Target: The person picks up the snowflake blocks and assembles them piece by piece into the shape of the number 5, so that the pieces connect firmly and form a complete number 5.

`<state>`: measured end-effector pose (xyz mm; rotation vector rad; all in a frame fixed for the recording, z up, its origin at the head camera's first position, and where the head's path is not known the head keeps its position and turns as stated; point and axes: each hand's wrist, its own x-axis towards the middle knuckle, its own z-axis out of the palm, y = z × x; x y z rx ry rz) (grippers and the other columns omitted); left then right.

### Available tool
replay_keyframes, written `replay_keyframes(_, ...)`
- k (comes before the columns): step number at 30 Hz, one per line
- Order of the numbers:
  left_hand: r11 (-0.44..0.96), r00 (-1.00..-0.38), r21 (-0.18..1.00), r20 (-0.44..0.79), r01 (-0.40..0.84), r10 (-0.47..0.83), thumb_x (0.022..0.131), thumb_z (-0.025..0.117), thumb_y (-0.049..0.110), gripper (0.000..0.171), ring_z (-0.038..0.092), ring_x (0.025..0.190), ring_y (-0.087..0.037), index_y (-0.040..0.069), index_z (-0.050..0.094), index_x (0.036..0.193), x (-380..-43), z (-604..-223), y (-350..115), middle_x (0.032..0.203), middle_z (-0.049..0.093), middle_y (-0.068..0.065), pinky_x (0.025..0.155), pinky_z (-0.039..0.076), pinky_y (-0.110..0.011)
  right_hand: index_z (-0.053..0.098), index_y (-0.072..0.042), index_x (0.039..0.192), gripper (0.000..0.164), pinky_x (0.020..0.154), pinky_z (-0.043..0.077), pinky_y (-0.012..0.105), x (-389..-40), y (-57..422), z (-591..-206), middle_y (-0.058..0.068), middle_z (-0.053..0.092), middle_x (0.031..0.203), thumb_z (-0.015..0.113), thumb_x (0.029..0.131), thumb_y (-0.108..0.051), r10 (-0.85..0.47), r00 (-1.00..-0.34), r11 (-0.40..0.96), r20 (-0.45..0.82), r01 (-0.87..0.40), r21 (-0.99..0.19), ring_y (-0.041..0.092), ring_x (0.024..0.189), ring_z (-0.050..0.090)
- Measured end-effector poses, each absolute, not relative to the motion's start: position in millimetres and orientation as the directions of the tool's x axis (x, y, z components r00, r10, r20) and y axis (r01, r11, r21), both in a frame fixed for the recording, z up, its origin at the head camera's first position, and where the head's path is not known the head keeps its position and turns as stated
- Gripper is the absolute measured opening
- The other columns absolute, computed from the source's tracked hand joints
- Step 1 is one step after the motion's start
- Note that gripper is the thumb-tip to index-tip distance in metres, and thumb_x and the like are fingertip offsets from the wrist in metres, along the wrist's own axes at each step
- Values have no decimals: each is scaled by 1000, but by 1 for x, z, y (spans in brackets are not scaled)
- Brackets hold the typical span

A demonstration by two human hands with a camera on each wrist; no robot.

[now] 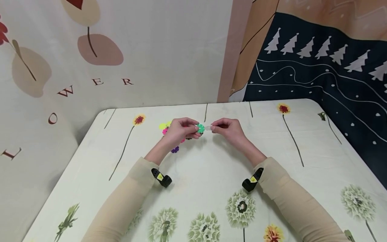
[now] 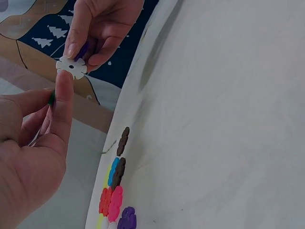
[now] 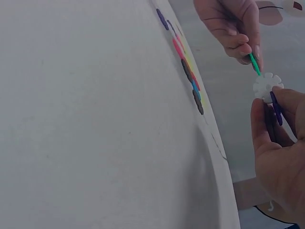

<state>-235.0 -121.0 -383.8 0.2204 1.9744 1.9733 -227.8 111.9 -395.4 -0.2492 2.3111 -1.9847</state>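
Observation:
Above the table, my left hand point(image 1: 182, 130) pinches a green notched plastic disc point(image 1: 201, 128), a snowflake-shaped building piece. From the other side my right hand point(image 1: 228, 131) holds a white notched disc point(image 3: 267, 86) with thumb and fingers. A purple disc point(image 3: 276, 109) sits crosswise at the white one, also within the right hand's grip and partly hidden by its fingers. In the right wrist view the green disc, seen edge-on, has its tip right at the white disc's rim. The left wrist view shows only a sliver of green between the left fingers.
Loose discs lie near the left hand: a yellow one point(image 1: 162, 126), a purple one point(image 1: 175, 149), and pink point(image 2: 115, 204), red point(image 2: 104, 201), blue point(image 2: 113, 171) and dark brown point(image 2: 123, 141) ones. A flower-print cloth covers the table point(image 1: 205, 181). Printed curtains hang behind its far edge.

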Motion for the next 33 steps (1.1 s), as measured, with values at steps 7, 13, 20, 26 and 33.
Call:
replay_keyframes(7,5,-931,991,-130,-137,341,99,67,0,26,74,79,-21,-7,63,123,-234,-383,-120,105,65,-21,83,60,-35,73,9,109,22,89,58,43,-227,110,-395,13,74,100,76,93,-6,-184,-982,158,54,-83,-984,12,84,70)
replay_keyframes(13,-9,-932,988,-142,-154,334,99,66,1,24,74,79,-20,-7,63,122,-233,-383,-119,106,66,-21,82,60,-33,76,6,106,20,80,58,27,-227,107,-396,14,75,102,78,92,-8,-162,-985,166,62,-89,-982,12,85,70)
replay_keyframes(20,-29,-931,979,-185,-204,315,98,68,0,23,75,78,-20,-7,65,120,-235,-381,-118,110,68,-22,82,60,-31,78,3,105,19,78,56,23,-228,108,-394,12,75,108,80,91,-9,-151,-987,174,59,-85,-981,15,93,70)
replay_keyframes(26,-54,-926,976,-181,-210,331,97,66,-5,22,74,78,-22,-10,64,118,-233,-384,-119,108,64,-22,81,60,-32,79,3,106,21,82,57,24,-226,108,-396,13,75,114,80,91,-12,-172,-985,186,21,-53,-981,20,101,70)
replay_keyframes(33,-82,-925,970,-189,-227,330,96,65,-10,21,73,75,-22,-14,63,116,-230,-384,-118,104,62,-20,78,61,-32,79,3,104,20,80,56,22,-225,108,-400,13,76,109,82,89,-10,-186,-982,192,44,-80,-978,19,104,69)
